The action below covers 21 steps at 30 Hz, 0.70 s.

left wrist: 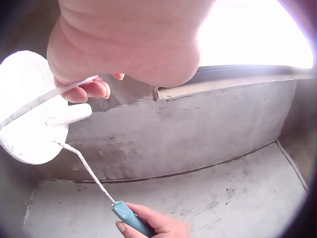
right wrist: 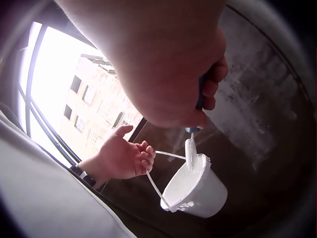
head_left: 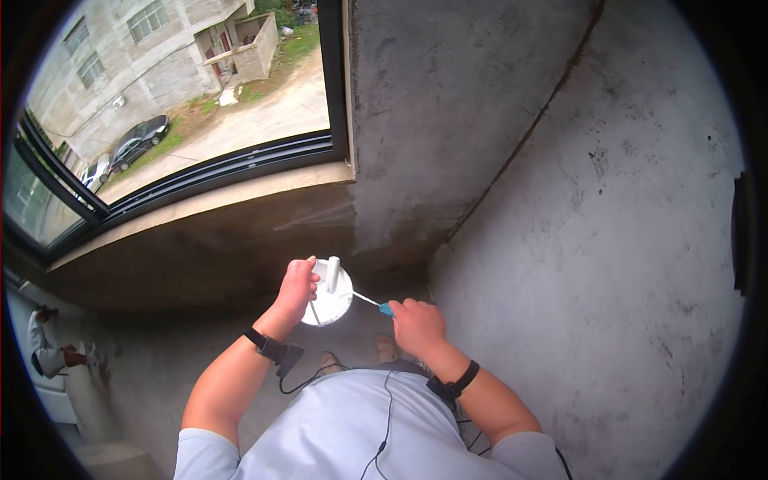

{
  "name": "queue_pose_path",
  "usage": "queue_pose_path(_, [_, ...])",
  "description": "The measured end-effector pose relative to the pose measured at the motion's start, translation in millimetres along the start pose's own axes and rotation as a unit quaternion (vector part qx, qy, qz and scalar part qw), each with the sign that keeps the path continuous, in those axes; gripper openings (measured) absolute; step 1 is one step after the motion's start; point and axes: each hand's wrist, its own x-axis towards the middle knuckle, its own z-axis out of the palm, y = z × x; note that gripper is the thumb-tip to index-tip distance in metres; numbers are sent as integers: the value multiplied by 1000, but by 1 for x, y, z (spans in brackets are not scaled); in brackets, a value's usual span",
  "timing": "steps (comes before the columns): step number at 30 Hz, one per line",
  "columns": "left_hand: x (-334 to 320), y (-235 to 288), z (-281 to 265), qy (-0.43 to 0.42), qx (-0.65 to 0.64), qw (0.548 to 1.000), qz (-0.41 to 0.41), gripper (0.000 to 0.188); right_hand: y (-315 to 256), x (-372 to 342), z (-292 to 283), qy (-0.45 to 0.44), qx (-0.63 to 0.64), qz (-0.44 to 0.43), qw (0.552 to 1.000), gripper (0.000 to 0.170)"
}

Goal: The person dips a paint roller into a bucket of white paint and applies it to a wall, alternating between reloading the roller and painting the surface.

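Observation:
My left hand [head_left: 298, 290] grips the thin white bail handle [right wrist: 157, 186] of a white bucket [right wrist: 208, 196], with the fingers curled round it. The bucket hangs below that hand, and white paint [right wrist: 181, 186] shows inside it. In my right hand [head_left: 420, 326] is a small paint roller, held by its teal grip [left wrist: 130, 218]. Its paint-coated wire shank [left wrist: 89, 171] runs to the bucket. The white roller sleeve [head_left: 333, 274] lies over the bucket's mouth near the rim; in the right wrist view it tilts up at the far rim.
A window with a dark frame [head_left: 240, 164] and a pale sill [head_left: 216, 196] is ahead on the left. Bare grey plaster walls [head_left: 592, 224] meet at a corner ahead and to the right. Another person [head_left: 44, 344] is at the far left. Cables [head_left: 386, 416] hang along my shirt.

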Motion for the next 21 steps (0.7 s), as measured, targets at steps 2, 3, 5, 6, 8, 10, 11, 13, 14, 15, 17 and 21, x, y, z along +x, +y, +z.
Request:
queue_pose_path(2, [-1, 0, 0, 0, 2, 1000, -3, 29, 0, -1, 1, 13, 2, -2, 1000, 27])
queue_pose_path(3, [0, 0, 0, 1, 1, 1000, -3, 29, 1, 0, 2, 13, 3, -2, 1000, 27])
queue_pose_path(5, [0, -2, 0, 2, 1, 1000, -3, 29, 2, 0, 3, 31, -8, -1, 1000, 26])
queue_pose_path(6, [-1, -1, 0, 5, -2, 1000, -5, 29, 2, 0, 3, 31, -7, 0, 1000, 26])
queue_pose_path(8, [-1, -1, 1, 7, -6, 1000, -6, 28, 2, 1, 0, 11, -16, 16, 1000, 26])
queue_pose_path(10, [-2, -2, 1, 7, -8, 1000, -6, 28, 4, 3, -1, 29, -18, 11, 999, 27])
queue_pose_path(11, [-2, -3, 0, 8, -8, 1000, -6, 28, 5, 3, -1, 46, -21, 5, 999, 28])
queue_pose_path(13, [-1, -4, -2, -1, 18, 1000, -4, 36, 6, 5, -2, 57, -22, 6, 998, 28])
queue_pose_path(14, [-1, -4, -3, 0, 18, 1000, -3, 36, 6, 6, -2, 66, -24, 9, 997, 27])
queue_pose_path(15, [-1, -4, -3, 0, 22, 1000, -3, 36, 6, 6, -2, 67, -23, 8, 997, 27])
queue_pose_path(17, [0, -3, -3, -1, 25, 1000, -1, 36, 7, 8, -3, 73, -50, 28, 996, 31])
queue_pose_path(21, [2, -2, -2, -3, 20, 1000, 2, 34, 8, 10, -12, 97, -48, 25, 994, 31])
